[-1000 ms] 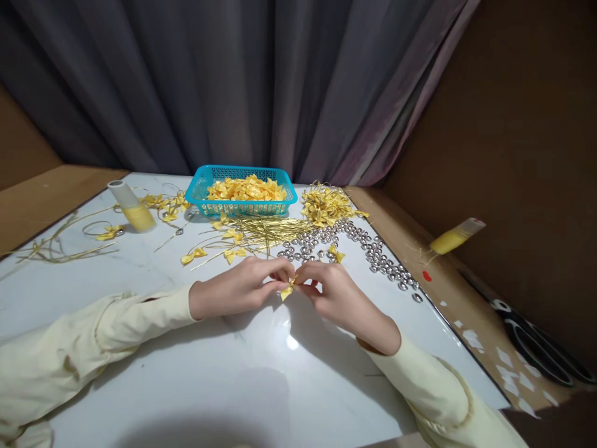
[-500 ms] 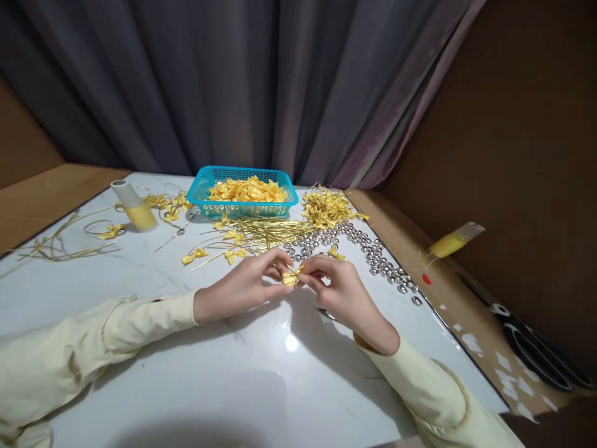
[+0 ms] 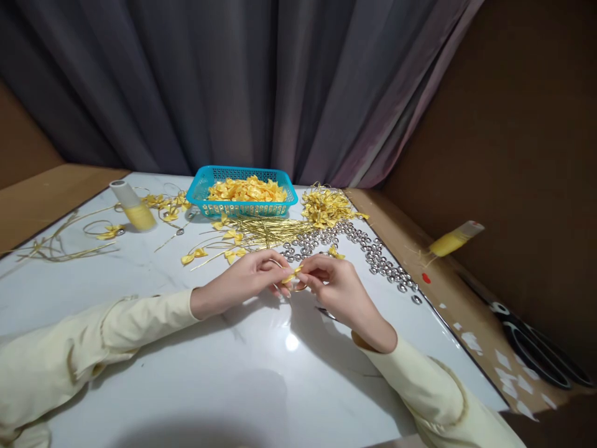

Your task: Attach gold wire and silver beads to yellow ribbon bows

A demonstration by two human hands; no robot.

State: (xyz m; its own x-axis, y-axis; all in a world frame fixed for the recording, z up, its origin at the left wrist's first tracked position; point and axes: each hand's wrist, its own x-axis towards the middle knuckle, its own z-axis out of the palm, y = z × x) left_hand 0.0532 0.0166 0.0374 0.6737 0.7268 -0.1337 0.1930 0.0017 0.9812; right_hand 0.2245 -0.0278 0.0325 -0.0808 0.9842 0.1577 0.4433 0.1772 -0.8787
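Observation:
Above the white marbled table (image 3: 209,373), my left hand (image 3: 247,277) pinches a small yellow ribbon bow (image 3: 290,277) between thumb and fingers. From the other side, my right hand (image 3: 331,280) grips the same bow, fingertips closed close to my left ones. A thin gold cord curves by the fingers of both hands; much of it and the bow is hidden. Beyond my hands lie loose yellow bows (image 3: 233,255), a bundle of gold cords (image 3: 270,231) and many silver beads (image 3: 373,249). A small dark metal item (image 3: 326,313) lies partly under my right hand.
A blue basket (image 3: 194,193) full of yellow bows stands at the back, a heap of corded bows (image 3: 326,208) to its right. Yellow thread spools stand left (image 3: 140,214) and lie right (image 3: 454,241). Black-handled scissors (image 3: 536,351) and paper scraps (image 3: 506,379) are at the right.
My left hand has turned, its thumb moving up over the bow, which now looks flatter and more covered. The gold cord loop shows more below the fingers. My right hand has barely moved.

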